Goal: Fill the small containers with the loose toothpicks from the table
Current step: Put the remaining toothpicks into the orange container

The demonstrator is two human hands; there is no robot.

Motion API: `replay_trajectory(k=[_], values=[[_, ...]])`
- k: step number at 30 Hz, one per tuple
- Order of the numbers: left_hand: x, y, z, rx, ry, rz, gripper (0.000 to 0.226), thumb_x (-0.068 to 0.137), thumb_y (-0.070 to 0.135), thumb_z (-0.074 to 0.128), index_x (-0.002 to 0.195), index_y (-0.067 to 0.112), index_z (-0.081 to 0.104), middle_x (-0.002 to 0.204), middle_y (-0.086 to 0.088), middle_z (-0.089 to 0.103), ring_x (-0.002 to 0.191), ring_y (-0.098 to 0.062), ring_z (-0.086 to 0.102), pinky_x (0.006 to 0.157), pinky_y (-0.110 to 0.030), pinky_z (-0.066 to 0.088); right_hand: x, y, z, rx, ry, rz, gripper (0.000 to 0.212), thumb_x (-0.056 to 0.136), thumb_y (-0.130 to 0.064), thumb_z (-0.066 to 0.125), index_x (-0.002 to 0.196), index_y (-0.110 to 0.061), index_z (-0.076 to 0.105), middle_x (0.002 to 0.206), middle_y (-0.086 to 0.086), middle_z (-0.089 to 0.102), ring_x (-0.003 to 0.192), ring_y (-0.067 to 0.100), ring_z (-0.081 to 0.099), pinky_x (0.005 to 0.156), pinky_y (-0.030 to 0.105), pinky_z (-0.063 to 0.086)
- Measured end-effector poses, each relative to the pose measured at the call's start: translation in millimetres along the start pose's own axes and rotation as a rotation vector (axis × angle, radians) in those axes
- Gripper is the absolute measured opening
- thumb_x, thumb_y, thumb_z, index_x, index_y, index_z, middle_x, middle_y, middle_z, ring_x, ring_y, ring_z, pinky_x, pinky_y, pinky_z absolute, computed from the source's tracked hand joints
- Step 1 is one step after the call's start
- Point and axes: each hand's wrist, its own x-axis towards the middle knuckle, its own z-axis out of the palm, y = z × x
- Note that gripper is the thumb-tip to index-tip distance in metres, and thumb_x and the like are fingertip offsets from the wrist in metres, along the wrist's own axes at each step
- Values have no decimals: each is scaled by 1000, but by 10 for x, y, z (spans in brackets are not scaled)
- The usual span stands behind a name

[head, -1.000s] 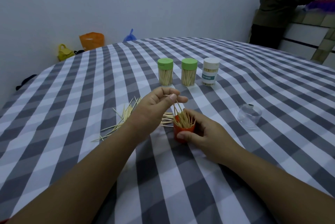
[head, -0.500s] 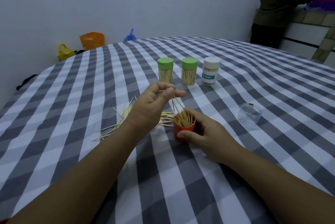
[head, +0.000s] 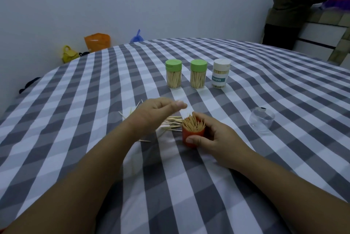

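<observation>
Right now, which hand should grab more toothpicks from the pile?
Left. The left hand hovers free right above the loose toothpicks, while the right hand is busy gripping the orange container.

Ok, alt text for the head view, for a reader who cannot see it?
A person's right hand grips an orange container packed with toothpicks on a grey-checked tablecloth, while the left hand hovers beside it over loose toothpicks. Behind stand three lidded toothpick jars; a clear cap lies to the right.
</observation>
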Motion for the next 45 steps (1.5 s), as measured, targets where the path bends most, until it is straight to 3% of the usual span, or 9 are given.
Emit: replay_trajectory(k=[2, 4, 8, 12, 16, 22, 27, 32, 45], values=[[11, -77, -62, 49, 34, -32, 19, 88, 43, 57, 106, 43, 60, 123, 11, 59, 114, -5, 52, 97, -27, 41, 8, 10, -16, -6, 0, 12, 70, 80, -34, 71, 142, -27, 40, 130, -9, 55, 118, 9, 52, 105, 33, 42], [23, -164, -64, 262, -17, -79, 35, 91, 32, 61, 124, 39, 54, 131, 7, 54, 119, -10, 49, 102, -28, 37, 14, 13, -38, -15, -8, 23, 71, 80, -34, 72, 142, -27, 40, 133, -8, 54, 120, 10, 52, 105, 34, 42], [96, -215, 71, 660, -155, -117, 62, 93, 40, 55, 148, 28, 29, 149, 0, 40, 140, -22, 27, 114, -30, 17, 17, 2, -86, -43, -19, 32, 72, 79, -34, 72, 142, -28, 38, 136, -8, 51, 122, 10, 49, 105, 31, 41], [243, -248, 109, 921, -112, -77, 46, 101, 31, 41, 146, 32, 32, 142, -7, 48, 130, -25, 43, 108, -37, 36, 19, -27, -135, -80, -40, 58, 74, 79, -34, 71, 144, -30, 35, 141, -7, 45, 126, 11, 45, 106, 30, 40], [253, -247, 190, 1166, -74, 86, 41, 95, 14, 49, 135, 24, 50, 122, -4, 59, 113, -23, 55, 96, -34, 47, -2, -59, -151, -96, -40, 58, 72, 81, -32, 70, 144, -28, 35, 140, -8, 46, 125, 9, 45, 104, 24, 38], [143, -173, 409, 1257, 74, 201, 28, 97, 14, 41, 122, 12, 54, 113, -8, 55, 104, -25, 54, 86, -33, 41, -17, -69, -151, -68, -48, 60, 72, 81, -30, 71, 144, -27, 35, 138, -8, 48, 125, 9, 46, 106, 28, 39], [129, -208, 379, 1056, 132, 124, 30, 98, 11, 39, 123, 11, 54, 115, -8, 53, 105, -24, 52, 89, -32, 42, -16, -78, -153, -92, -52, 55, 72, 83, -30, 69, 145, -28, 33, 139, -9, 45, 117, 3, 42, 99, 18, 35], [156, -183, 272, 704, 266, 14, 29, 95, 3, 44, 119, 12, 57, 116, -5, 52, 98, -19, 50, 82, -28, 41, -13, -63, -150, -102, -65, 66, 71, 84, -32, 68, 145, -30, 31, 142, -7, 45, 127, 10, 43, 104, 23, 37], [51, 38, 181, -633, 374, -2, 17, 99, 7, 41, 101, 16, 56, 89, -2, 70, 85, -14, 70, 81, -23, 54, -12, -38, -107, -121, -61, 51, 71, 86, -37, 64, 147, -30, 29, 143, -8, 44, 128, 12, 43, 107, 31, 40]])
